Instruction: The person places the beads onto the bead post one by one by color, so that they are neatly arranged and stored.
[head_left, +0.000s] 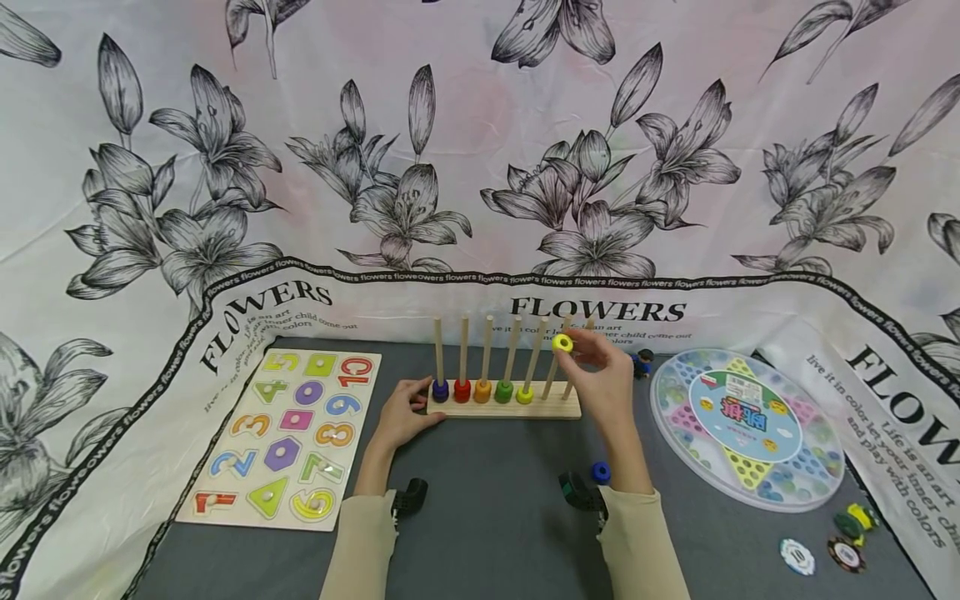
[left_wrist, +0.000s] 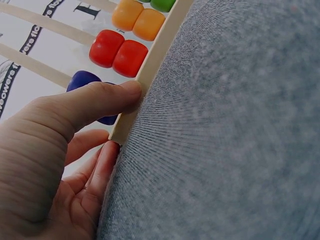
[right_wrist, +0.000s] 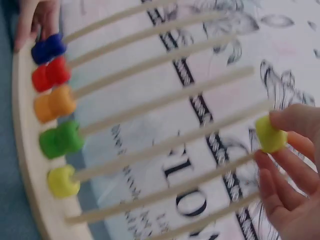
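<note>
A wooden peg stand [head_left: 480,411] with several upright pegs lies before me. Its left end is held by my left hand [head_left: 403,417], the thumb pressing on the base. Paired beads sit low on the first pegs: dark blue [right_wrist: 48,49], red [right_wrist: 51,73], orange [right_wrist: 55,103] and green [right_wrist: 61,139]. One yellow-green bead [right_wrist: 63,181] is at the foot of the fifth peg. My right hand [head_left: 606,375] pinches another yellow-green bead [right_wrist: 271,134] between thumb and fingers, close to that peg's tip. Whether bead and peg touch I cannot tell.
Left of the stand lies a number-and-shape puzzle board [head_left: 255,417]. A blue bead [head_left: 600,472] rests near my right forearm. Farther right are a round game board [head_left: 750,429], two chips [head_left: 797,557] and a small green-yellow toy [head_left: 855,522]. A small dark figure [head_left: 642,363] stands behind.
</note>
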